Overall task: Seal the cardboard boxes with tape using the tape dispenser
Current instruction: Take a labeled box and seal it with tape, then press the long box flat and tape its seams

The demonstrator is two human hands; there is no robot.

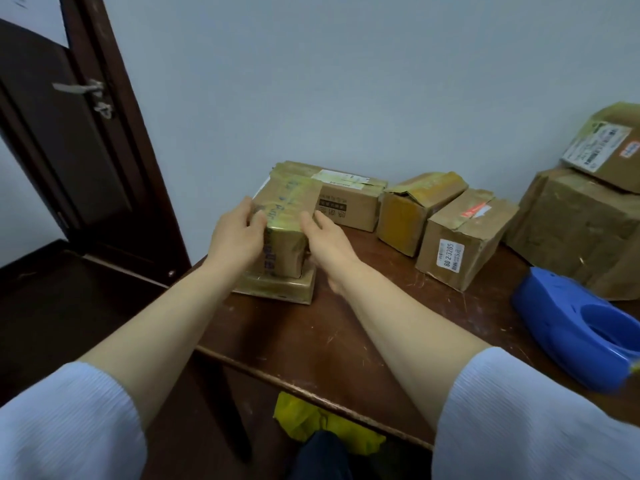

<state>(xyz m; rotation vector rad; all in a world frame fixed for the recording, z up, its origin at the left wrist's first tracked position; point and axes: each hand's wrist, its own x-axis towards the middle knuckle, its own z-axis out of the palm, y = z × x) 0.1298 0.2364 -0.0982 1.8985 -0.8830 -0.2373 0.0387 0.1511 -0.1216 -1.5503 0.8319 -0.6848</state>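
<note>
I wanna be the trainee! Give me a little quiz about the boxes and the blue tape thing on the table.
1. True or false: a hand is holding the blue tape dispenser.
2. What does the small taped box sit on? A. the floor B. a flatter box C. the blue tape dispenser
3. How many hands hold the small taped box?

Key
1. False. It lies on the table, off to the right of both hands.
2. B.
3. Two: the left hand and the right hand, one on each side.
</note>
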